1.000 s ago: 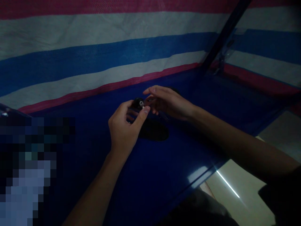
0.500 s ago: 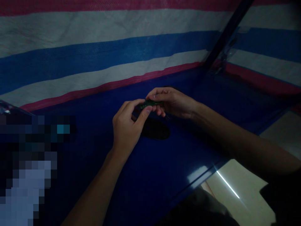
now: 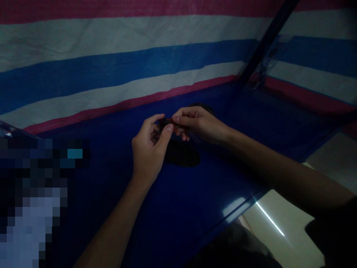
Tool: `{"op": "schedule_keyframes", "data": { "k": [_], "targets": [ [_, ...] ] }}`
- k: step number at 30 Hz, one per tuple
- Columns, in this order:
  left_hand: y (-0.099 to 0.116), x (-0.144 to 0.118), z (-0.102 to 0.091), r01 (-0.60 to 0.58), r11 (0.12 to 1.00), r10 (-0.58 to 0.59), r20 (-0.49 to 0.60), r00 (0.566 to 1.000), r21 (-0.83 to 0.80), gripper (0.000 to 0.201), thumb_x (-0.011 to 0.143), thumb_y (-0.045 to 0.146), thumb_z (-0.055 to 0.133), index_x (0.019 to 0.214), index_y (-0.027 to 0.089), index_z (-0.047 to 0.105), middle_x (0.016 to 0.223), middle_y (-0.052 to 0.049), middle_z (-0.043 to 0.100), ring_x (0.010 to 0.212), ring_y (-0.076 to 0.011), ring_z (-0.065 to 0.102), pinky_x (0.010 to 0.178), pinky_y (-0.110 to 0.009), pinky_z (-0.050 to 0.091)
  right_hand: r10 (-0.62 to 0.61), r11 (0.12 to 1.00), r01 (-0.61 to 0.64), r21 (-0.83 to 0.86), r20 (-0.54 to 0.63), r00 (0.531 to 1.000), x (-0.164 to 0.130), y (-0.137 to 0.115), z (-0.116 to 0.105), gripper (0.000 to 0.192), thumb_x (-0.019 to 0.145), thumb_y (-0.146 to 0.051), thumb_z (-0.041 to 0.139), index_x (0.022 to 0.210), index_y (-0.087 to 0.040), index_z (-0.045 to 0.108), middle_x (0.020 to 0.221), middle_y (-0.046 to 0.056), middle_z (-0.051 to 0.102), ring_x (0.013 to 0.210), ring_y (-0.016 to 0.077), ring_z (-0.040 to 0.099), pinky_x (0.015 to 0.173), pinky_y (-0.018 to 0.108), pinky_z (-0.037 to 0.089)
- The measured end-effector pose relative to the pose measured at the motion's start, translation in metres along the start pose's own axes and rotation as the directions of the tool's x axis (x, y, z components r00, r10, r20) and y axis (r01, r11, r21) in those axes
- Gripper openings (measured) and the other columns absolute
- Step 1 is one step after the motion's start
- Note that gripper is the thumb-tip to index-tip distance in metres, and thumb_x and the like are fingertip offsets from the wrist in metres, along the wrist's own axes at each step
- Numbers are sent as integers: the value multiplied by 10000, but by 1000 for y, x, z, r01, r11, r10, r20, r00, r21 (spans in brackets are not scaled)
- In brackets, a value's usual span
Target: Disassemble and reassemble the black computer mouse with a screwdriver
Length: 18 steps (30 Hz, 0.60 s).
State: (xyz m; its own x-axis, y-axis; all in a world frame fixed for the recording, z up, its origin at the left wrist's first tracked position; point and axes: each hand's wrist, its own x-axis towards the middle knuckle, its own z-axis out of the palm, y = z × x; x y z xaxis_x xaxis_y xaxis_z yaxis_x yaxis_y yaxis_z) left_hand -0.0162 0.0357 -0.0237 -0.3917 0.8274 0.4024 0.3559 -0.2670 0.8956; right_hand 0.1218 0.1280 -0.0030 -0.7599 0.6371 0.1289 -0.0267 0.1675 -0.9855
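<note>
Both hands meet around a small, dark reddish-brown piece [image 3: 178,128], partly hidden by the fingers; the dim light hides its kind. My left hand [image 3: 147,145] touches its left end with the thumb, the index finger raised and the other fingers curled. From the other side my right hand [image 3: 202,121] pinches it between thumb and forefinger. Below them a flat, black, rounded thing [image 3: 184,154] lies on the blue table [image 3: 167,212]. Another dark object [image 3: 206,107] shows just behind my right hand, mostly covered.
A striped red, white and blue sheet [image 3: 111,70] hangs along the table's far side. A dark post [image 3: 267,44] rises at the back right. Clear plastic wrap [image 3: 12,130] lies at the left edge, beside a blurred-out patch. Pale floor [image 3: 290,219] shows at lower right.
The small piece between my hands looked green before and now shows a reddish-brown side. My left index finger has lifted off it, and my right fingers have shifted slightly left.
</note>
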Motion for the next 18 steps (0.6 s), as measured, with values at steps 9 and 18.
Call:
{"op": "schedule_keyframes", "data": {
  "k": [9, 18],
  "targets": [
    [2, 2, 2, 149, 970, -135, 86, 987, -194, 221, 791, 332, 620, 976, 245, 535, 570, 50, 544, 445, -106, 503, 397, -224, 369, -372, 814, 356, -458, 58, 926, -7, -1, 9, 248, 829, -318, 654, 986, -126, 654, 898, 39, 641, 788, 124, 577, 703, 251, 443],
    [-3, 14, -12, 74, 991, -112, -370, 922, -115, 124, 904, 365, 467, 890, 263, 536, 574, 40, 534, 498, -130, 521, 463, -273, 371, -410, 702, 421, -574, 158, 898, -11, -6, 13, 251, 857, -300, 602, 1028, -129, 667, 951, 75, 649, 861, 165, 584, 774, 302, 438]
  ]
}}
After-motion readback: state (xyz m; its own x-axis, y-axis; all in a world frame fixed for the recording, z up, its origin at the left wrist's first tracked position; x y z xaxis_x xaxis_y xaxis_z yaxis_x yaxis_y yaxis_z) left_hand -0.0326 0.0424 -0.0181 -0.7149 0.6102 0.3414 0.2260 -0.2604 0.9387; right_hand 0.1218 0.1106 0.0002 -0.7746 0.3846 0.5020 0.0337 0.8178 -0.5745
